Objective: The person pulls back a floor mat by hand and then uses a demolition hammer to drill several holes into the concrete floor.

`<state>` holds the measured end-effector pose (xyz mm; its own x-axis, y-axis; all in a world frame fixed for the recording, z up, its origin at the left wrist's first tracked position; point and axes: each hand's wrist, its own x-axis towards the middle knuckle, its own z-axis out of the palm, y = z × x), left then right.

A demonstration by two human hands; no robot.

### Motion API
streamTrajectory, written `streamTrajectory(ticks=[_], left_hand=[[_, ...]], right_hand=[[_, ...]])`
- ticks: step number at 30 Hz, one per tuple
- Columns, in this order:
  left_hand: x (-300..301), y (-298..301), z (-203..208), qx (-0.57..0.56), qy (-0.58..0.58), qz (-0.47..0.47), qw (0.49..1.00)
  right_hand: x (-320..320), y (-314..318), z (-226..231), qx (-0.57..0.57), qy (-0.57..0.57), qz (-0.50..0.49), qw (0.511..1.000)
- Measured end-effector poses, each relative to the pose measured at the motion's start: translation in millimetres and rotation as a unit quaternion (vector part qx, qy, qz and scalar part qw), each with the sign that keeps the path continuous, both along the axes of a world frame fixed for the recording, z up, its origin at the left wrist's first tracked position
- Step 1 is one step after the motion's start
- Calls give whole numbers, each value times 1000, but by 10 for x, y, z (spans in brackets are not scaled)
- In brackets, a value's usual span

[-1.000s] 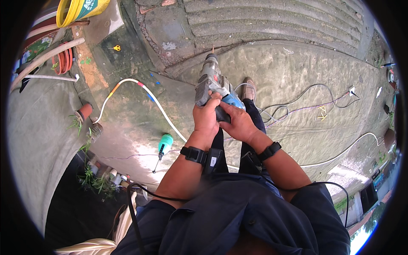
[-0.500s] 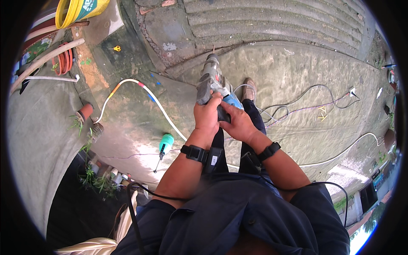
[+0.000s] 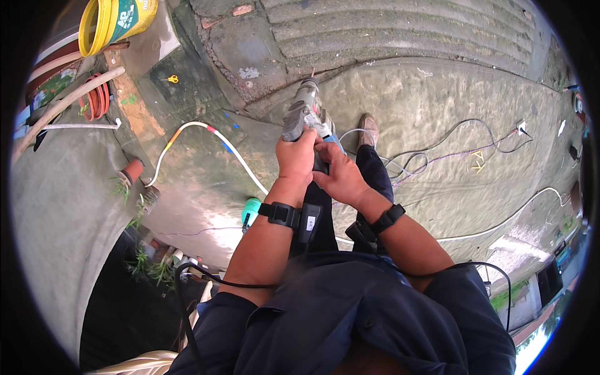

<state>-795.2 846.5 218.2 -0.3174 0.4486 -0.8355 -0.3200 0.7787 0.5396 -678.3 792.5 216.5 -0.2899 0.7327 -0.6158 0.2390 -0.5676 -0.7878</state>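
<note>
A grey and blue power drill [image 3: 304, 109] is held out in front of my body, its thin bit pointing away from me. My left hand [image 3: 296, 154] is closed round the rear of its body on the left side. My right hand [image 3: 340, 170] is closed on the handle just behind, its fingers meeting the left hand. The hands cover most of the handle, and the trigger is hidden. From the drill's side a grey power cord [image 3: 409, 164] runs across the ground to the right. My shoe [image 3: 369, 130] shows just right of the drill.
A white hose [image 3: 240, 162] with coloured bands curves over the ground. Left of my forearm stands a green spray bottle [image 3: 250, 211]. Further off are yellow scissors [image 3: 173, 79], a yellow bucket [image 3: 128, 22] and a flowerpot [image 3: 132, 170]. Ridged concrete [image 3: 400, 31] lies ahead; small yellow pieces [image 3: 478, 164] lie right.
Both hands have shifted slightly left and toward me with the drill, still gripping it. My left forearm now covers more of the spray bottle. The view has moved a little.
</note>
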Motion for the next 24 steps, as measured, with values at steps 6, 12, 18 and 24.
streamTrajectory(ticks=[6, 12, 18, 24], left_hand=[[1, 22, -56, 2, 20, -25, 999], [-3, 60, -51, -2, 18, -14, 1000], [-16, 64, -21, 6, 11, -14, 1000], [87, -96, 213, 26, 4, 4, 1000]], right_hand=[[-13, 37, -37, -9, 17, -8, 1000], [-1, 106, 6, -16, 13, 2, 1000], [19, 146, 75, -15, -6, 24, 1000], [191, 98, 302, 8, 10, 45, 999]])
